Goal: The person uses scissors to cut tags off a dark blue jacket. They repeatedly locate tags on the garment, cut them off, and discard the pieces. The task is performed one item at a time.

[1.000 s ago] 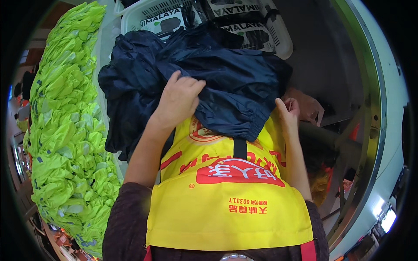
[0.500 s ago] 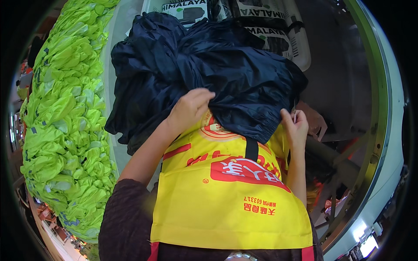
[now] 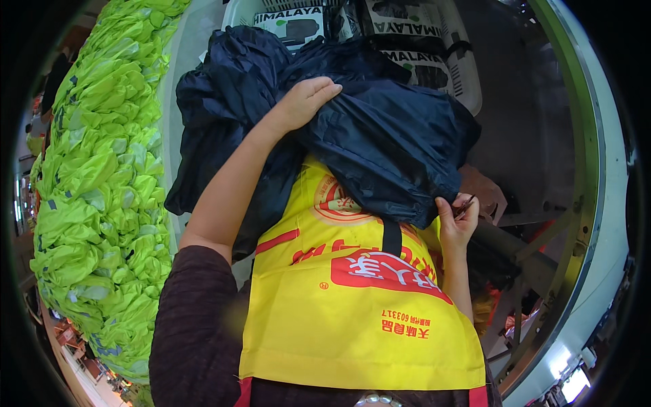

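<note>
Dark blue thin cloth (image 3: 386,149) occupies the centre of the head view, loosely bunched at the left and spread flatter at the right. Its far side overlaps the near part of a white plastic basket (image 3: 472,95); its near side lies over the top of a yellow apron (image 3: 339,332) worn by the person. The left hand (image 3: 305,104) is closed on a fold of the cloth near its middle, fingers directed right. The right hand (image 3: 457,216) is positioned at the near right corner, thumb tip against the gathered hem, with a small dark tool (image 3: 464,205) gripped in the fingers; its type is too small to determine. Black-and-white packages (image 3: 290,26) sit in the basket. A pile of lime-green garments (image 3: 102,203) extends along the left side, separated from the cloth by a pale strip (image 3: 171,129). A metal frame (image 3: 586,183) curves along the right.
</note>
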